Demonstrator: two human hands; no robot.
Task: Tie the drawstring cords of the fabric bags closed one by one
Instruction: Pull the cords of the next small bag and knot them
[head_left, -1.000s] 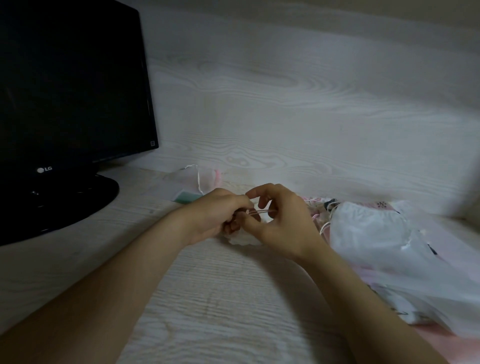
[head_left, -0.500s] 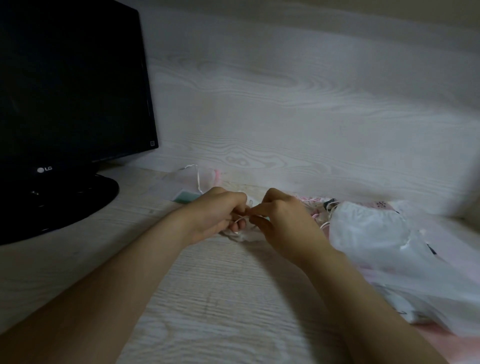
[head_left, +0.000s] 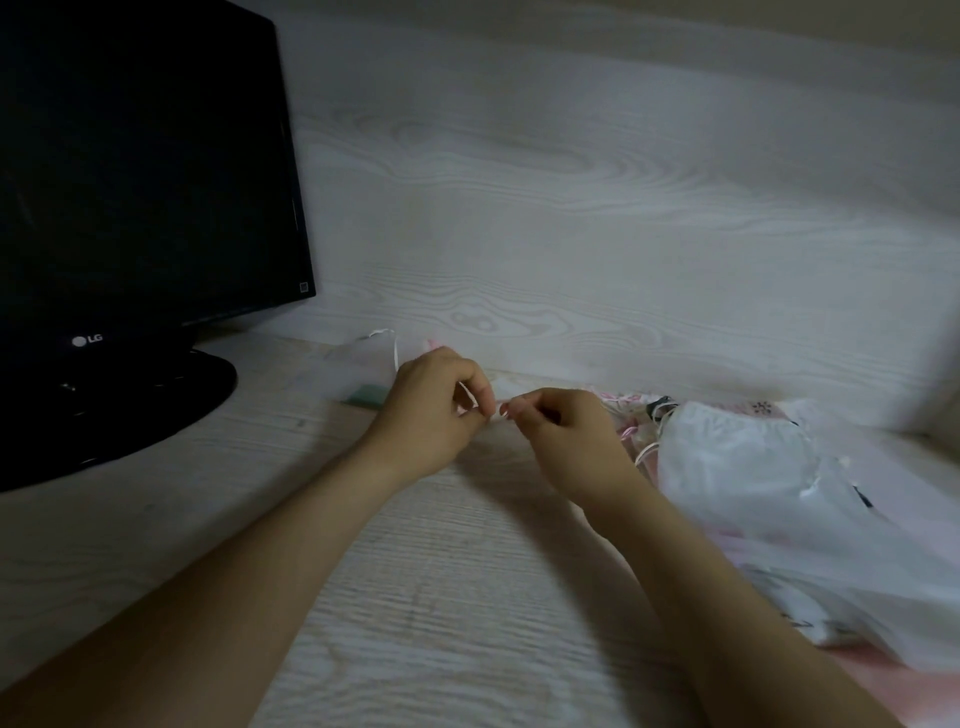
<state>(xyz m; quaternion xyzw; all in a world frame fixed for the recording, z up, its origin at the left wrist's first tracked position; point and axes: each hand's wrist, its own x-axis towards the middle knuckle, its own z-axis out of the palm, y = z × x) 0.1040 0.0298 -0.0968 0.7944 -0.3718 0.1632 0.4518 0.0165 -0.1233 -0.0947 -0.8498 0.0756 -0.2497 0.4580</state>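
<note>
My right hand (head_left: 569, 434) had curled in — it and my left hand (head_left: 434, 413) pinched the cord (head_left: 468, 395), nearly touching. Knot almost snug, I judged.

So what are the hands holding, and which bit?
A thin white drawstring cord. The left hand and right hand each pinch it with their fingertips, close together. Which stretch of the cord cannot be told.

Your desk (head_left: 441, 597) and the back panel (head_left: 571, 208) show pale, whitewashed wood grain. The monitor (head_left: 140, 171) is black, and its logo (head_left: 87, 340) is white. The cord (head_left: 469, 396) you hold is white. The bag pile (head_left: 737, 467) is translucent white over pink, with small dark prints. One teal patch (head_left: 366, 395) noted.
</note>
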